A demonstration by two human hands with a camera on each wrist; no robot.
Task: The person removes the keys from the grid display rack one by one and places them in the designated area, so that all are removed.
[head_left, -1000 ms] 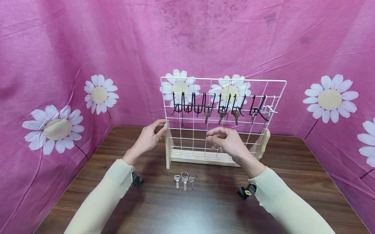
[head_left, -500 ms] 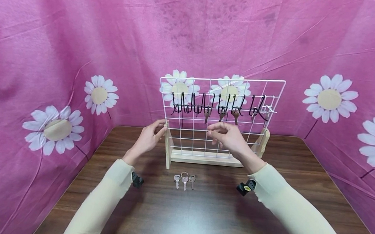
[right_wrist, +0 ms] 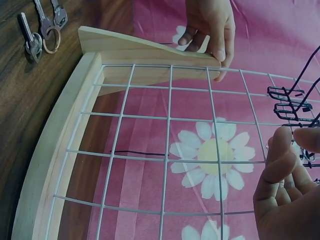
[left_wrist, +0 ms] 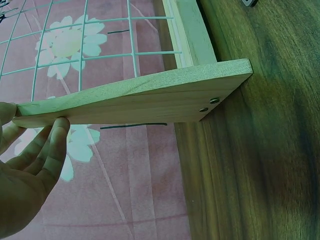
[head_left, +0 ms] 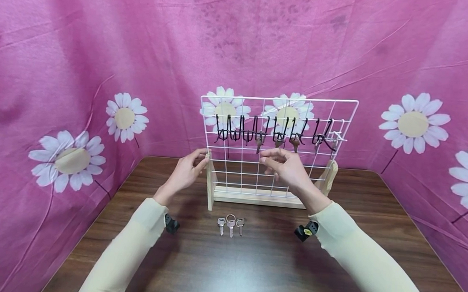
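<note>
A white wire grid rack [head_left: 242,162] stands on the table in a wooden base [head_left: 255,200]. My left hand [head_left: 185,170] holds the top of its left wooden side support [left_wrist: 135,97], thumb and fingers on opposite faces. Black hooks [head_left: 235,130] line the upper grid, with several keys hanging from the hooks toward the right. My right hand [head_left: 286,166] hovers before the grid with bent fingers, its fingertips just below a hanging key [head_left: 259,141]; nothing shows between them. In the right wrist view, the right hand [right_wrist: 285,190] partly hides the hooks [right_wrist: 287,102].
Three loose keys [head_left: 231,225], at least one on a ring, lie in a row on the wooden table [head_left: 227,269] in front of the rack. A pink flowered cloth [head_left: 163,63] surrounds the table behind and at both sides.
My right hand has risen slightly, bringing its fingertips closer to the hanging keys. The left hand stays on the side support, and the loose keys have not moved.
</note>
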